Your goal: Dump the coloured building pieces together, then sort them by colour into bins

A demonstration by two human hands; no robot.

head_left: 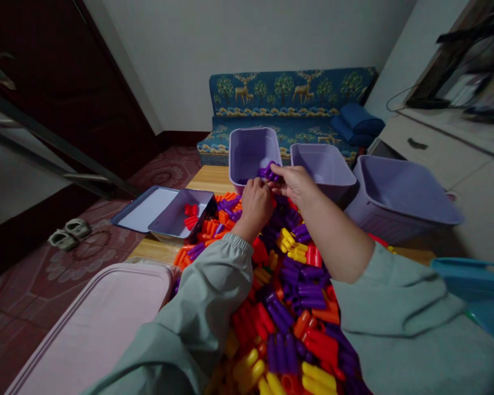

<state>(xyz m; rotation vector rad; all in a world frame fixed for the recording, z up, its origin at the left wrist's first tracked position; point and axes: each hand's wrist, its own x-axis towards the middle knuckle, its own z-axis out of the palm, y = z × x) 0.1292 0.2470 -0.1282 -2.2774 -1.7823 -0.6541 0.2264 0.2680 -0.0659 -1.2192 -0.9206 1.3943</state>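
My right hand (293, 184) is closed round a bunch of purple plastic tubes (268, 171), held at the near rim of the left purple bin (253, 151). My left hand (255, 206) is curled right beside it, knuckles up, touching the pile of tubes (288, 285); what its fingers hold is hidden. The pile of red, orange, yellow and purple tubes covers the wooden table from my sleeves to the bins.
Two more purple bins (323, 167) (399, 200) stand to the right. A grey box (181, 216) with a few red tubes sits left beside a lid (142, 211). A pink lid (94, 329) lies near left, a blue container (477, 291) near right, a sofa (288, 99) behind.
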